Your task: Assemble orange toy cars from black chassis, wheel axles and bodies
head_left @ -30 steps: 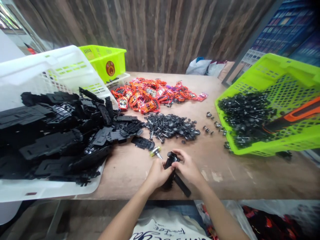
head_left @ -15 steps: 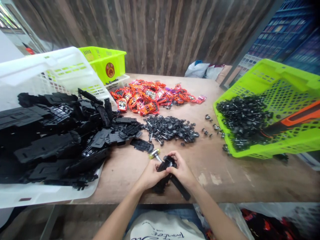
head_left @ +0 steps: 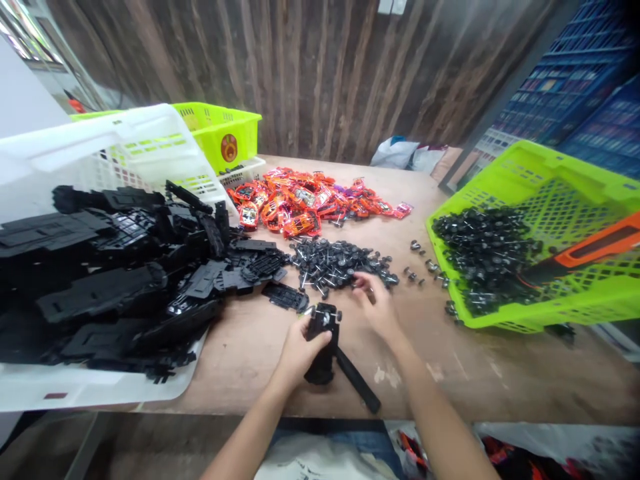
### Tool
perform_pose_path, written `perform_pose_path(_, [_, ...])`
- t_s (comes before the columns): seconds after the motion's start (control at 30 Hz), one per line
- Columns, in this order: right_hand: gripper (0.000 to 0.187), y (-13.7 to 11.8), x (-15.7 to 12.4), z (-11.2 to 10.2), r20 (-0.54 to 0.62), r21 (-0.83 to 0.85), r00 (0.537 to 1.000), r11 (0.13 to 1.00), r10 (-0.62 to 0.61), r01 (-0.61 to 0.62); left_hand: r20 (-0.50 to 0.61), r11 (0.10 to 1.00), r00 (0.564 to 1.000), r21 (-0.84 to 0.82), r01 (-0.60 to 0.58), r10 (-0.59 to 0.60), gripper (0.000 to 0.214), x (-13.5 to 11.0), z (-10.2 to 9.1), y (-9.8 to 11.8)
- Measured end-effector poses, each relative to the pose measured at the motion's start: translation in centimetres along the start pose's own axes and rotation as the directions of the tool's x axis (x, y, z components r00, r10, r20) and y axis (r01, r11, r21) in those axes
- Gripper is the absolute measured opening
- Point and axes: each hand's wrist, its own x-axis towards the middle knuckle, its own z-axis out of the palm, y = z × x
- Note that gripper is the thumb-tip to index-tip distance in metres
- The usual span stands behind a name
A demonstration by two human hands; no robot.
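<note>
My left hand (head_left: 300,350) is closed around a black toy car chassis (head_left: 323,363), its thumb pressed on the upper face. A wheel axle (head_left: 326,317) with small wheels lies across the chassis's far end. Under the chassis is a hammer; its black handle (head_left: 359,381) sticks out toward the table's front edge, and most of its head is hidden. My right hand (head_left: 375,303) is at the near side of a pile of black wheels on metal axles (head_left: 335,263). Its fingers are bent but apart, with nothing visible between them.
At left, a tipped white basket (head_left: 150,133) spills black chassis parts (head_left: 125,287). Orange-red car bodies (head_left: 300,200) are heaped at the back. A tilted green basket (head_left: 530,320) at right holds more wheel axles and an orange-black handled tool (head_left: 590,243). Loose axles lie beside it.
My right hand has let go of the chassis and moved forward and right to the wheel pile. My left hand keeps the chassis. The camera view has shifted slightly.
</note>
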Motion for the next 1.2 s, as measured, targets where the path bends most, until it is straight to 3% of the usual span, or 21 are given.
perform_pose_path(0.07, [0.030, 1.3, 2.6, 0.0, -0.131, -0.307, 0.991, 0.952, -0.030, -0.012, -0.115, 0.996, 0.992, -0.064, -0.055, 0.047, 0.026, 0.6, 0.2, -0.5])
perform_pose_path(0.13, [0.022, 2.1, 4.2, 0.2, -0.109, -0.476, 0.991, 0.879, -0.081, 0.020, -0.165, 0.988, 0.985, -0.137, -0.074, 0.051, 0.033, 1.2, 0.1, -1.0])
perform_pose_path(0.17, [0.017, 2.3, 4.5, 0.3, -0.097, -0.483, 0.991, 0.875, -0.091, 0.033, -0.181, 0.981, 0.983, -0.179, -0.073, 0.040, 0.037, 1.5, 0.0, -1.3])
perform_pose_path(0.27, [0.009, 2.6, 3.6, 0.4, -0.155, -0.348, 0.987, 0.937, -0.029, -0.027, -0.257, 0.950, 0.966, -0.303, -0.077, -0.004, 0.044, 2.3, -0.4, -2.3])
perform_pose_path(0.37, [0.018, 2.3, 0.9, 0.3, -0.130, -0.095, 0.987, 0.990, 0.092, -0.105, -0.356, 0.915, 0.934, -0.386, -0.121, -0.027, 0.048, 3.0, -0.2, -3.0])
perform_pose_path(0.5, [0.023, 0.1, -3.6, 1.2, -0.021, 0.243, 0.973, 0.945, 0.229, -0.217, -0.420, 0.883, 0.907, -0.435, -0.177, -0.025, 0.047, 3.7, 1.1, -3.3])
perform_pose_path(0.67, [0.006, -3.2, -6.6, 3.0, -0.019, 0.050, 0.992, 0.992, 0.121, -0.120, -0.456, 0.853, 0.890, -0.467, -0.231, -0.009, 0.044, 3.5, 2.6, -2.6])
perform_pose_path(0.93, [0.004, -4.1, -6.8, 3.6, -0.061, -0.071, 0.995, 0.995, -0.079, 0.074, -0.466, 0.815, 0.885, -0.516, -0.263, -0.009, 0.038, 2.6, 2.8, -0.9])
perform_pose_path(1.03, [0.012, -4.6, -4.2, 2.9, -0.098, -0.101, 0.983, 0.984, -0.155, 0.145, -0.485, 0.784, 0.875, -0.546, -0.295, -0.008, 0.038, 2.9, 2.0, -0.5])
perform_pose_path(1.1, [0.017, -5.2, 0.3, 2.9, -0.078, -0.154, 0.978, 0.972, -0.193, 0.179, -0.490, 0.765, 0.871, -0.570, -0.299, -0.024, 0.041, 3.1, 1.2, -0.3])
perform_pose_path(1.13, [0.022, -5.4, 3.2, 3.3, -0.043, -0.195, 0.979, 0.963, -0.199, 0.187, -0.482, 0.762, 0.875, -0.579, -0.291, -0.033, 0.041, 3.1, 0.8, -0.2])
perform_pose_path(1.2, [0.032, -6.0, 9.7, 4.7, 0.164, -0.390, 0.975, 0.898, -0.149, 0.203, -0.456, 0.765, 0.889, -0.587, -0.264, -0.043, 0.039, 2.8, -0.1, 0.0])
